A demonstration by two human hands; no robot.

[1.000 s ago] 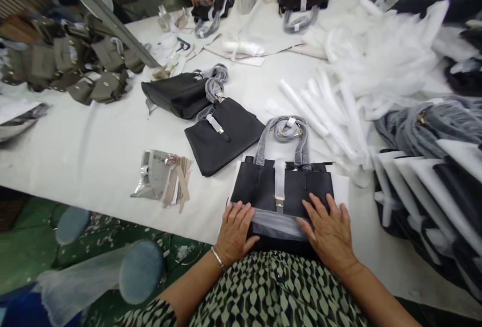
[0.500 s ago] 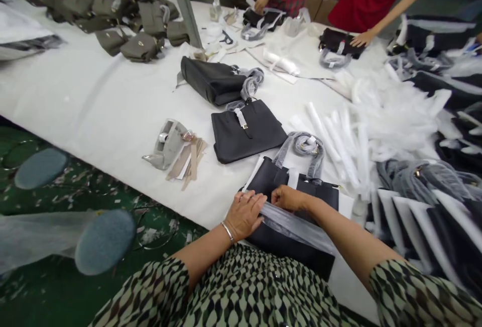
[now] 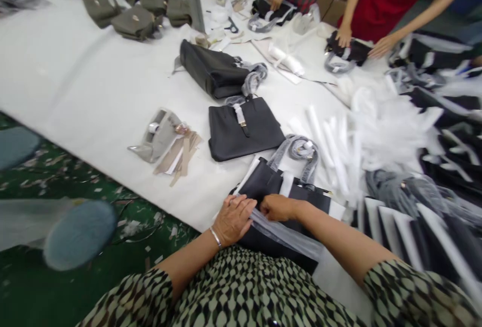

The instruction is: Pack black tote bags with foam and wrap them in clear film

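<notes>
- Head view, work position: a black handbag (image 3: 259, 179) lies on the white surface (image 3: 113, 91), at the near edge, directly in front of the person. Its interior is hidden.
- Left hand (image 3: 233, 219): placed on the left end of a translucent band (image 3: 289, 236) that crosses the handbag. Grip: fingers extended and close together, pressing from above.
- Right hand (image 3: 278, 207): positioned on the handbag just beside the left hand. Grip: fingers curled; whether anything is held cannot be determined.
- Wrapped handles (image 3: 301, 148): laid out beyond the handbag's top edge, partly coiled.
- Second black bag (image 3: 229, 141): lies flat near the handbag; contents concealed.
- Third black bag (image 3: 211, 73): behind the second bag, resting on its side; contents concealed.
- Grey holder (image 3: 161, 133): left of the second bag; contains a white roll (image 3: 153, 127). Card strips (image 3: 181, 161) lie just beside it.
- Right side: black bags stand in a row with white sheets (image 3: 406, 236) between them.
- Far left: olive bags (image 3: 133, 23), piled.
</notes>
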